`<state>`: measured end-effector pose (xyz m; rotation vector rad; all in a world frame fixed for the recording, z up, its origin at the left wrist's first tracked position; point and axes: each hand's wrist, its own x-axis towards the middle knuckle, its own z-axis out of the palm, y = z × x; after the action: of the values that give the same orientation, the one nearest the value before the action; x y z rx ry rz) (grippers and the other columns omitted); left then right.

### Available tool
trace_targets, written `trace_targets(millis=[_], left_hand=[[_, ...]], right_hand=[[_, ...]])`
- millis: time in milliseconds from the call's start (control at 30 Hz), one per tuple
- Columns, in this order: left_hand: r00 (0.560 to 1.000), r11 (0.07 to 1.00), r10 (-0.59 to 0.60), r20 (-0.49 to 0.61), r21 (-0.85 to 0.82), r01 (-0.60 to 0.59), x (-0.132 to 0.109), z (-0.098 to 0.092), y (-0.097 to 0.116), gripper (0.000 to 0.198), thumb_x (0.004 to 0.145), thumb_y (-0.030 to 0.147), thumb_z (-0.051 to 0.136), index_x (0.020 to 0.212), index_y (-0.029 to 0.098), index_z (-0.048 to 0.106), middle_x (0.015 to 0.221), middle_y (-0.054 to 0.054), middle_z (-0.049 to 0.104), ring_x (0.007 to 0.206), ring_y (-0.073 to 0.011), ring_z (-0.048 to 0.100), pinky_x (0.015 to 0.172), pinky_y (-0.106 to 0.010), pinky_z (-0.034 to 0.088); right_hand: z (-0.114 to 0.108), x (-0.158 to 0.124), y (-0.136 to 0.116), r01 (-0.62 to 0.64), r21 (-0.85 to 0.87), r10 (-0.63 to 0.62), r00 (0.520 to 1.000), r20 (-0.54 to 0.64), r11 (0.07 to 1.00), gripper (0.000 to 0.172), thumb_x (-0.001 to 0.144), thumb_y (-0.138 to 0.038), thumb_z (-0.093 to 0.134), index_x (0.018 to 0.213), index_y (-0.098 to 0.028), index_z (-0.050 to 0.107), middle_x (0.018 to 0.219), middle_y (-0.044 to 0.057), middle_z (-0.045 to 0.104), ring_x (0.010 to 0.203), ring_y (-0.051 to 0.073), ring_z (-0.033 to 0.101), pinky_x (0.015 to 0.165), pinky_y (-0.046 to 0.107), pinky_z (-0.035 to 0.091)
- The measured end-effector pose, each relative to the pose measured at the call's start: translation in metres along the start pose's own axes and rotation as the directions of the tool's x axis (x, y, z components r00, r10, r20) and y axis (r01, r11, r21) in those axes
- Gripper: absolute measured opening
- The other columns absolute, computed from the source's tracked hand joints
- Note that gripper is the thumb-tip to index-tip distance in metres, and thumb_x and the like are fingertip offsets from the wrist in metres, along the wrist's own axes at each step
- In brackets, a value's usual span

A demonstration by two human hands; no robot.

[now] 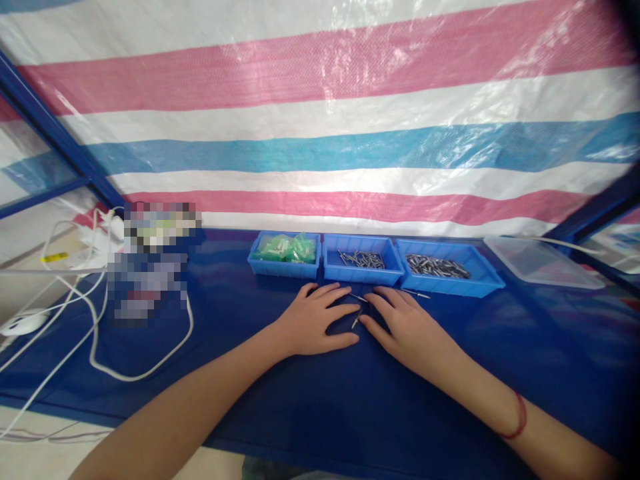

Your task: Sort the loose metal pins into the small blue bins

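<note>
My left hand [315, 320] lies flat on the blue table [500, 347] with its fingers stretched out. My right hand [405, 323] lies flat beside it, fingers spread, a red band on its wrist. A few thin metal pins [358, 315] lie on the table between and just beyond the fingertips of both hands. Neither hand grips anything. Behind the hands stand three blue trays: one with green bags [285, 257], one with a few metal pins [362, 263], one with many metal pins [447, 273].
A clear plastic lid or tray [543, 261] rests at the back right. White cables [100, 333] loop over the table's left side near a blurred patch. A striped pink, white and blue tarp [320, 120] hangs behind the table.
</note>
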<state>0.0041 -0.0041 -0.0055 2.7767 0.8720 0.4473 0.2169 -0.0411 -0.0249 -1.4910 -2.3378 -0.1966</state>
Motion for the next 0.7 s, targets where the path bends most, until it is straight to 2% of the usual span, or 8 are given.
trace_targets(millis=[133,333,533,700], left_hand=[[0.999,0.999,-0.038,-0.028,-0.032,0.037,0.001,0.002,0.000,0.038,0.084,0.046,0.058,0.118,0.030,0.061,0.135,-0.005,0.053,0.128,-0.0274,0.043,0.106,-0.047,0.027],[0.995,0.995,-0.077,-0.061,-0.061,0.074,0.003,0.003,0.000,0.022,0.089,0.035,0.054,0.105,0.026,0.067,0.116,-0.003,0.063,0.115,-0.0213,0.052,0.099,-0.039,0.036],[0.995,0.997,-0.069,-0.078,-0.045,0.066,0.005,0.001,0.000,0.016,0.091,0.028,0.052,0.094,0.023,0.067,0.105,-0.003,0.065,0.103,-0.0193,0.056,0.091,-0.036,0.040],[0.990,0.995,-0.095,-0.108,-0.021,0.094,0.004,0.002,0.001,0.017,0.092,0.025,0.048,0.092,0.020,0.064,0.104,-0.005,0.063,0.099,-0.0198,0.056,0.087,-0.035,0.041]], right_hand=[[-0.001,-0.001,-0.006,-0.004,0.065,0.005,1.000,-0.013,0.998,0.027,0.090,-0.025,0.048,0.112,-0.016,0.061,0.111,0.013,0.063,0.105,0.028,0.058,0.091,0.043,0.048],[-0.005,0.002,-0.012,0.018,0.084,-0.023,0.998,0.050,0.996,0.020,0.091,-0.020,0.047,0.102,-0.018,0.064,0.103,0.009,0.064,0.092,0.024,0.058,0.083,0.039,0.048],[-0.008,0.006,-0.014,0.056,0.100,-0.062,0.997,0.052,0.993,0.020,0.092,-0.017,0.046,0.090,-0.019,0.065,0.087,0.007,0.063,0.081,0.021,0.057,0.076,0.034,0.046],[-0.009,0.006,-0.013,0.009,0.075,-0.015,0.997,0.071,0.997,0.020,0.092,-0.018,0.046,0.086,-0.019,0.064,0.079,0.006,0.062,0.077,0.020,0.057,0.070,0.033,0.044]])
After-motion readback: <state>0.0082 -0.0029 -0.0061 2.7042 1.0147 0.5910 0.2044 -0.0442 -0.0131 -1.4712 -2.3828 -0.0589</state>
